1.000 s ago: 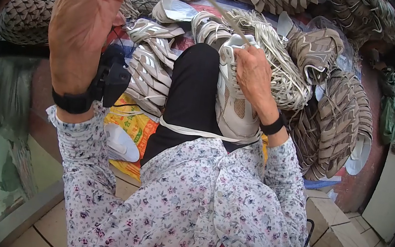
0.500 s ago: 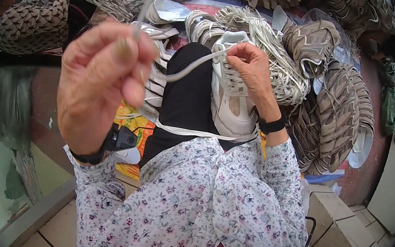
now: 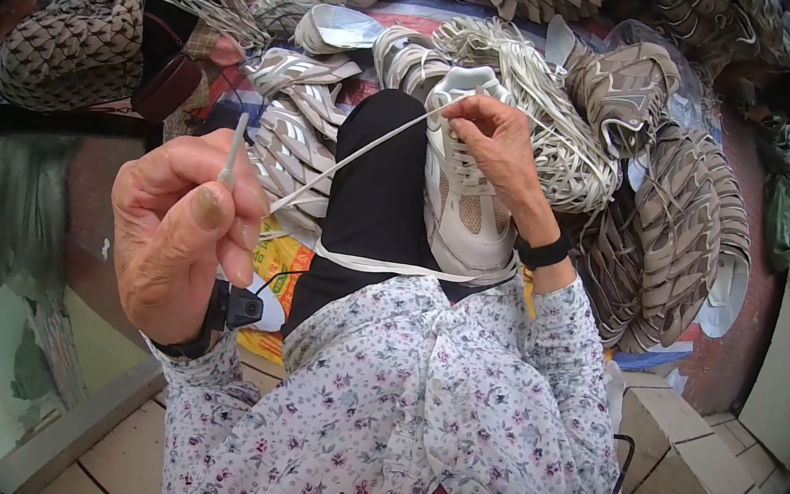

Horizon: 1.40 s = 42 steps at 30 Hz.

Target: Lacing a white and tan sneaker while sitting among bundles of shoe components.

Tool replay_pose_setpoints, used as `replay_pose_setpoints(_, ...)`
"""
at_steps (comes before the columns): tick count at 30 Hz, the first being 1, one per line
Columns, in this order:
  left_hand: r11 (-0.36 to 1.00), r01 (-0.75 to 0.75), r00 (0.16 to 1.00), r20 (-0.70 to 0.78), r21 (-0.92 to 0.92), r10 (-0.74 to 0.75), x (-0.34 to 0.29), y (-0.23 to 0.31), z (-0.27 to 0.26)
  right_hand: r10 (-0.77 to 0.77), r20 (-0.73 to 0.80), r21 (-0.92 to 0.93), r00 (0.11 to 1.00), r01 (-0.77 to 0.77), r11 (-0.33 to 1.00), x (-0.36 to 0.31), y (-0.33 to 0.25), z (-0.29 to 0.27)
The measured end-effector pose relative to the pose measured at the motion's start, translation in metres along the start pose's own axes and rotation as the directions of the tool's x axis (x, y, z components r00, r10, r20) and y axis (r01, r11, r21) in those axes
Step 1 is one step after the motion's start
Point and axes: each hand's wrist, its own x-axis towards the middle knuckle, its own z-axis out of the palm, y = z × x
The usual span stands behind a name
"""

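A beige and white sneaker upper (image 3: 465,218) lies on my lap, its toe toward me and its front partly laced. My left hand (image 3: 181,227), raised left of my knee, pinches a pale shoelace (image 3: 352,157) close to its tip, which sticks up above the fingers. From there the lace runs taut up to my right hand (image 3: 500,146). My right hand is over the upper's opening, thumb and forefinger pinched on the lace. Another stretch of white lace (image 3: 392,268) loops across my lap below the toe. Black cloth (image 3: 379,184) covers my left knee.
A bundle of pale laces (image 3: 528,94) lies beyond the upper. Brown sneaker uppers (image 3: 679,237) are stacked at the right, and grey-white ones (image 3: 293,147) at the left. A glass-topped surface (image 3: 5,293) stands on my left. Another person (image 3: 76,40) sits at the far left.
My left hand has come down slightly and the lace between my hands has gone from slack to straight. My right hand has shifted a little left, still pinching.
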Motion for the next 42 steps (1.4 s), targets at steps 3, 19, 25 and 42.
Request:
replay_pose_setpoints(3, 0.998, 0.059, 0.997, -0.055, 0.001, -0.059, -0.002, -0.006, -0.002, -0.141, 0.053, -0.361, 0.989, 0.151, 0.92, 0.0, 0.003, -0.002)
replay_pose_setpoints(19, 0.997, 0.06, 0.996, -0.06, -0.047, -0.063, -0.006, -0.017, -0.007, -0.454, 0.341, -0.619, 0.823, 0.56, 0.551, -0.012, 0.001, 0.002)
replay_pose_setpoints(25, 0.997, 0.07, 0.994, -0.087, -0.017, -0.071, -0.012, -0.014, -0.008, -0.422, 0.168, -0.519, 0.891, 0.444, 0.731, -0.014, -0.002, 0.003)
replay_pose_setpoints(42, 0.979, 0.131, 0.961, -0.223, -0.156, -0.164, -0.013, -0.038, -0.029, -0.386, 0.141, -0.48, 0.912, 0.404, 0.779, -0.007, -0.004, 0.001)
